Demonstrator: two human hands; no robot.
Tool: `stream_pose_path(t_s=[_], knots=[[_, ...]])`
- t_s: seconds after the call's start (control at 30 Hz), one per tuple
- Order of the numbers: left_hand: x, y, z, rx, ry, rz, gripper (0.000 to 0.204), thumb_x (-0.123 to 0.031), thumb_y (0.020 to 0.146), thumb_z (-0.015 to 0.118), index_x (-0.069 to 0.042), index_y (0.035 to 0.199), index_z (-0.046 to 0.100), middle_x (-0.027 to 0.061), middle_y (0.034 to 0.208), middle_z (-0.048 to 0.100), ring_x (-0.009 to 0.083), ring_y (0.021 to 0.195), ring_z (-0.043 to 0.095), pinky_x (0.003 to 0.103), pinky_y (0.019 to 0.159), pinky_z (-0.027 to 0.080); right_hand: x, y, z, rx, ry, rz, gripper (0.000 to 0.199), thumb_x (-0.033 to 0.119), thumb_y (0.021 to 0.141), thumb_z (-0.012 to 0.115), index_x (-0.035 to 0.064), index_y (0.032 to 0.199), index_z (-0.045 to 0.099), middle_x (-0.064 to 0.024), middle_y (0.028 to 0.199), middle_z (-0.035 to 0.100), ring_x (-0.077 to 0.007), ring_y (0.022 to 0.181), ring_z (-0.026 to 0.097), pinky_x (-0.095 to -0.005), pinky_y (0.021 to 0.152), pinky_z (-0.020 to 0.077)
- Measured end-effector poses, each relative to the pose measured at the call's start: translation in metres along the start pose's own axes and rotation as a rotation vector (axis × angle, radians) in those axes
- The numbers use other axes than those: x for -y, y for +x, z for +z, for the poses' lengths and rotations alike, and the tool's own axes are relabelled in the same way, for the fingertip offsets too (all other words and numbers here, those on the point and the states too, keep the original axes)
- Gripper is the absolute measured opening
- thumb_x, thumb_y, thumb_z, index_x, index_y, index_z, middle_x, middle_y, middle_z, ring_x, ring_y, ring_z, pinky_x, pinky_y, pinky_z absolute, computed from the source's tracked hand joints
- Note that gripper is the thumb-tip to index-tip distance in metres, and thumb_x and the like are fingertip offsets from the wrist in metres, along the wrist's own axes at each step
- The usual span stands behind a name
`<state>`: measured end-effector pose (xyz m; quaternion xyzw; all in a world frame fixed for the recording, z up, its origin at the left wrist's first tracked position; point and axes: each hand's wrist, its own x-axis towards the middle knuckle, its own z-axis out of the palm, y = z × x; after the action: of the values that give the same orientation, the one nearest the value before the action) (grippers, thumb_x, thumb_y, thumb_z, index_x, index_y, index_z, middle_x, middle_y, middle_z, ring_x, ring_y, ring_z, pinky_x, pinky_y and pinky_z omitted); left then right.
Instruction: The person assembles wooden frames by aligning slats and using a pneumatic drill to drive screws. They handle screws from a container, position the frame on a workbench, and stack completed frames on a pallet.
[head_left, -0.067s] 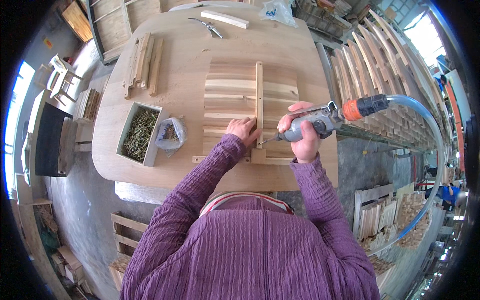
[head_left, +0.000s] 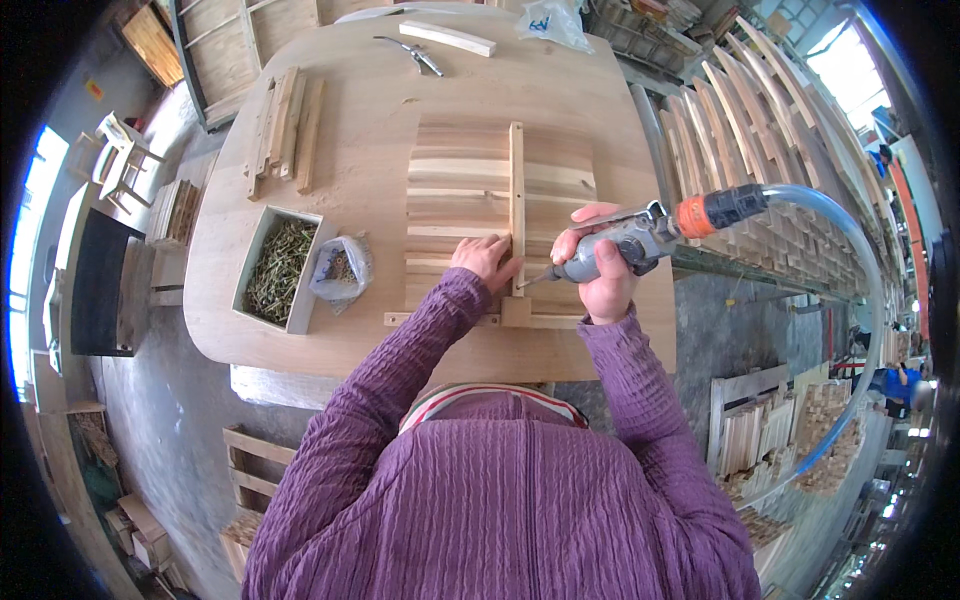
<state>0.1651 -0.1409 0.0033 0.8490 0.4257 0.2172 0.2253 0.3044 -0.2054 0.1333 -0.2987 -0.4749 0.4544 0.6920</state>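
Note:
A pneumatic screwdriver, grey with an orange collar, is gripped in my right hand. Its thin bit points left and meets the near end of an upright wooden batten, as far as I can see. That batten lies across a striped panel of glued wood strips. My left hand rests on the panel with fingers extended, its fingertips and thumb against the batten's left side. At the panel's near edge a crosswise wooden strip meets the batten at a small block.
To the left stand a white box of screws and a clear plastic bag of small parts. Loose battens, an air blow gun and a wood piece lie farther off. A clear air hose loops down right. Stacked boards stand beyond the table.
The screwdriver and my right hand have shifted very slightly to the left. My left hand stays in place on the panel.

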Motion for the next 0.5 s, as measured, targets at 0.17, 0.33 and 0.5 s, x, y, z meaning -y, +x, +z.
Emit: stream_pose_path(t_s=[0.17, 0.33, 0.5], knots=[[-0.001, 0.003, 0.002, 0.048, 0.04, -0.004, 0.041, -0.039, 0.08, 0.051, -0.005, 0.101, 0.056, 0.0119, 0.087, 0.058, 0.0269, 0.089, 0.055, 0.039, 0.08, 0.039, -0.021, -0.004, -0.007, -0.014, -0.008, 0.038, 0.035, 0.027, 0.078, 0.062, 0.0009, 0.097, 0.048, -0.0051, 0.066, 0.054, -0.0131, 0.06, 0.053, -0.0252, 0.056, 0.0418], [0.002, 0.0, 0.006, -0.021, 0.012, 0.016, 0.039, -0.039, 0.08, 0.051, -0.005, 0.099, 0.056, 0.0119, 0.086, 0.058, 0.0278, 0.086, 0.055, 0.039, 0.08, 0.039, -0.022, -0.004, 0.004, 0.001, -0.08, 0.046, 0.029, 0.018, 0.078, 0.061, 0.0006, 0.097, 0.048, -0.0036, 0.068, 0.054, -0.011, 0.061, 0.053, -0.0238, 0.057, 0.0421], [0.002, 0.002, 0.008, -0.061, 0.007, 0.025, 0.042, -0.039, 0.08, 0.051, -0.004, 0.103, 0.055, 0.0116, 0.087, 0.058, 0.0275, 0.087, 0.056, 0.039, 0.08, 0.039, -0.019, -0.006, 0.007, -0.037, -0.057, 0.043, 0.028, 0.013, 0.077, 0.062, -0.0007, 0.098, 0.048, -0.0035, 0.07, 0.054, -0.0101, 0.061, 0.053, -0.0238, 0.058, 0.0431]])
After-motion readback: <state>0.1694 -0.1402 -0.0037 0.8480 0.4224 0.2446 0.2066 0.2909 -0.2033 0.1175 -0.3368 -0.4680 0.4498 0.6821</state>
